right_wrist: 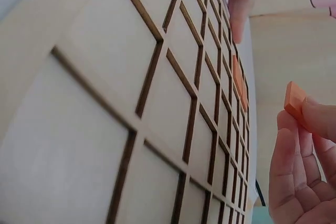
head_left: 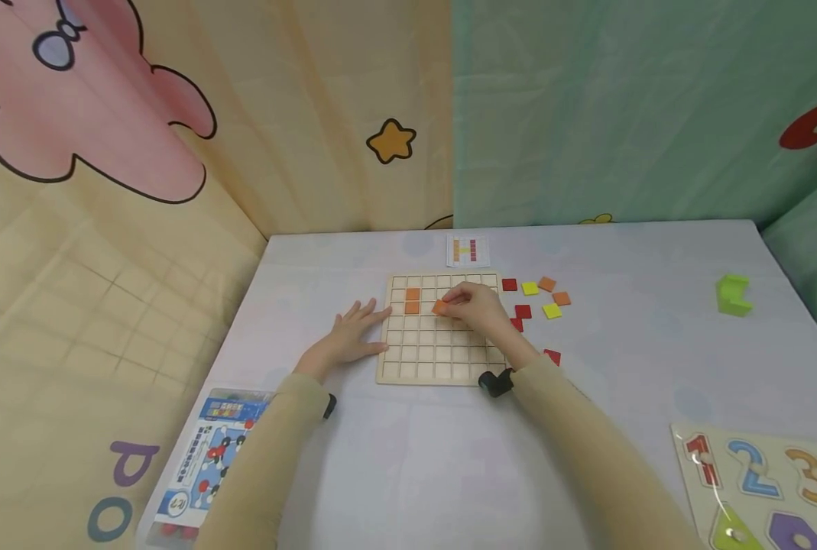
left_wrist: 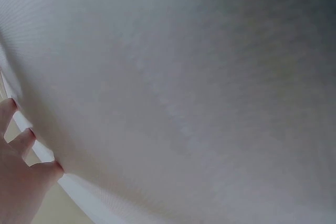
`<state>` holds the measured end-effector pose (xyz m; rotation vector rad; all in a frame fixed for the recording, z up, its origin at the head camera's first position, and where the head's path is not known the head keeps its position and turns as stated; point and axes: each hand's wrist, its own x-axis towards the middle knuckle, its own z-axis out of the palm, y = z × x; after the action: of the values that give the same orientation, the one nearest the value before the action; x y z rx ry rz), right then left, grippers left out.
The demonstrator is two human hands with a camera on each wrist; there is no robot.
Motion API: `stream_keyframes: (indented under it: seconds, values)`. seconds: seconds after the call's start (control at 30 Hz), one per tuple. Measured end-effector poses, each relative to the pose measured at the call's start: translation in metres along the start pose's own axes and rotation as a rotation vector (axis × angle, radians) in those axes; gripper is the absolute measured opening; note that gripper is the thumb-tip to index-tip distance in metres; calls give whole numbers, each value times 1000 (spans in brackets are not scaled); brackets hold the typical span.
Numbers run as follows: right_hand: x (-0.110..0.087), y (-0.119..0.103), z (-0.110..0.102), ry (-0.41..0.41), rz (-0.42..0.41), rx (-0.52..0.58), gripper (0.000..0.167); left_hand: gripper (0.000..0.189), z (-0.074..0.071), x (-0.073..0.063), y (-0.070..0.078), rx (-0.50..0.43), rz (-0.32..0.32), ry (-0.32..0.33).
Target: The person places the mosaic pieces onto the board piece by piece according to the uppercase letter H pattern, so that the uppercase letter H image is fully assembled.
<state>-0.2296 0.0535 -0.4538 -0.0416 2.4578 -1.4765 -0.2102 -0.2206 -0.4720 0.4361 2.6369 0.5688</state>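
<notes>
A square wooden grid board (head_left: 426,359) lies on the table, with two orange tiles (head_left: 412,301) set one below the other in its upper left cells. Between thumb and fingers, my right hand (head_left: 478,308) pinches another orange tile (right_wrist: 295,99) over the middle of the board. My left hand (head_left: 348,336) is spread flat at the board's left edge, its fingertips on the rim. In the left wrist view, pale table cloth fills most of the picture, with the left fingers (left_wrist: 23,142) at the lower left.
Loose red (head_left: 523,312), yellow (head_left: 552,311) and orange tiles (head_left: 562,298) lie right of the board. Behind it is a pattern card (head_left: 468,250). A boxed set (head_left: 209,458) sits at the left, a green block (head_left: 733,296) at the right, and a number puzzle (head_left: 759,477) at front right.
</notes>
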Motion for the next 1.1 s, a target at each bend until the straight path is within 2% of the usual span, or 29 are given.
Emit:
stream_keyframes:
  seconds: [0.1, 0.33, 0.53, 0.77, 1.1]
  values:
    - [7, -5, 13, -17, -27, -17, 23, 78, 0, 0, 0, -13, 9, 2]
    - [18, -15, 34, -60, -95, -80, 18, 76, -1, 5, 0, 32, -25, -11]
    - [21, -14, 46, -80, -141, -122, 13, 75, -1, 1, 2, 36, -37, -18]
    - [21, -14, 54, -112, -124, -179, 9, 75, -1, -2, 5, 30, -40, -25]
    - [22, -18, 53, -131, -123, -261, 4, 76, -1, -1, 4, 33, -39, -11]
